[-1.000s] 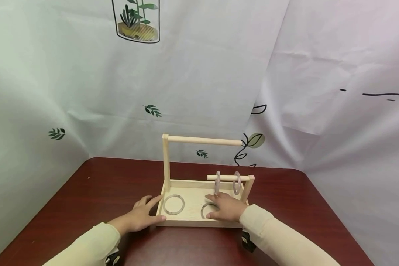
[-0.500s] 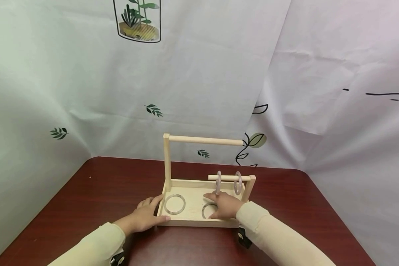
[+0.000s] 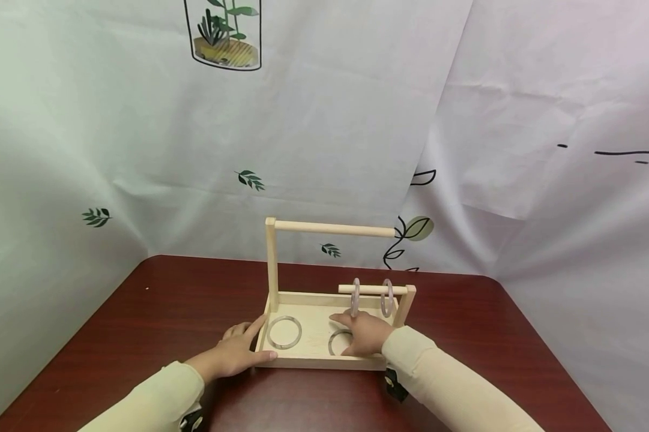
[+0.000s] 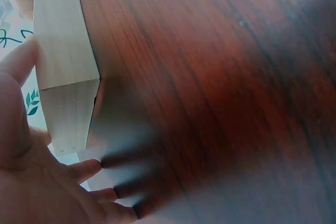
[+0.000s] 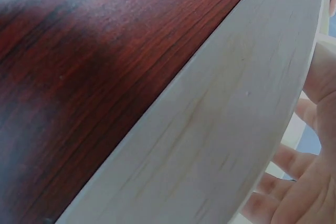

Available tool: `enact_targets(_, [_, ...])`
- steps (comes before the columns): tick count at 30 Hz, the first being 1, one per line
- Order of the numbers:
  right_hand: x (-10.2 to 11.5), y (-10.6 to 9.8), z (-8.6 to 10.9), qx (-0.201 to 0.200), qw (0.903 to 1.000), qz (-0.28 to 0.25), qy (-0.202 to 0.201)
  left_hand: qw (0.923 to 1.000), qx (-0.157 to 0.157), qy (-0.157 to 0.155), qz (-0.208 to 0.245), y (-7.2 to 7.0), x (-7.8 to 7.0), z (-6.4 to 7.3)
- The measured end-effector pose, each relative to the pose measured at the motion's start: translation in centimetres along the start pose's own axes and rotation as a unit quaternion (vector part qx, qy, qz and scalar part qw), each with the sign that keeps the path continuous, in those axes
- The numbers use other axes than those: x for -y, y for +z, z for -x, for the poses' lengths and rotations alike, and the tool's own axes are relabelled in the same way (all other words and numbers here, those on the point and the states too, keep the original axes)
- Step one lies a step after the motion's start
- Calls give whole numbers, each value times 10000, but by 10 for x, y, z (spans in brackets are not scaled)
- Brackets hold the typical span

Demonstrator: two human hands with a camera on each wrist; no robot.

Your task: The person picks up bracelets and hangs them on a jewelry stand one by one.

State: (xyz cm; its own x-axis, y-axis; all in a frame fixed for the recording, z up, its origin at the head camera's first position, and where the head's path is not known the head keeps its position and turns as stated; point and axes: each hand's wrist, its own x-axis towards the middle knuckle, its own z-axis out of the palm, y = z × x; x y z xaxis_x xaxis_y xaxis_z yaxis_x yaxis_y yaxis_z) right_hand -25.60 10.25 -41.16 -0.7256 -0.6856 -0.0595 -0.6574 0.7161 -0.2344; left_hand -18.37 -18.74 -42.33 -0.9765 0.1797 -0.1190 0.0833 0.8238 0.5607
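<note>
A pale wooden tray stand (image 3: 313, 363) stands on the table with a tall post and rod on its left and a lower rod on its right. Two pinkish bangles (image 3: 386, 298) hang on the low rod. Inside the tray lie two greyish bangles, one flat at the left (image 3: 284, 332), the other (image 3: 332, 343) partly covered by my right hand. That hand (image 3: 366, 335) reaches over the front wall, thumb and index finger spread around the bangle; contact with it is hidden. My left hand (image 3: 232, 353) rests at the tray's front left corner, thumb on the front rim, fingers along the left side.
The dark red table (image 3: 167, 312) extends to both sides of the tray. White printed cloth (image 3: 324, 120) hangs behind and at the sides. The low rod (image 3: 373, 289) with its hanging bangles is just above my right hand.
My right hand has shifted slightly left over the tray's bangle. The left thumb has slid a little farther onto the front rim. The bangles stay in place.
</note>
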Motion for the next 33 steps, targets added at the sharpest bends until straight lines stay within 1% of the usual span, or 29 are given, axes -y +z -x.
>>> enact_targets(6, [0,-1,-1,-18,9999,101,6,10000,62,-32,-2,0,1,-1])
enact_targets(10, [-1,-1,-3,-40,9999,105,115,10000,67,-23,25,0,1,-1])
enact_targets(14, [-2,1,-4,-9,9996,20,284,10000,66,-25,42,0,1,-1])
enact_targets(17, [-3,2,-4,20,9994,-125,335,9999,76,-26,64,0,2,-1])
enact_targets(27, [-4,4,-4,-74,9989,-309,333,10000,22,-4,57,1,2,0])
enact_targets(33, [-3,7,-4,-77,9997,-38,232,10000,23,14,87,1,2,0])
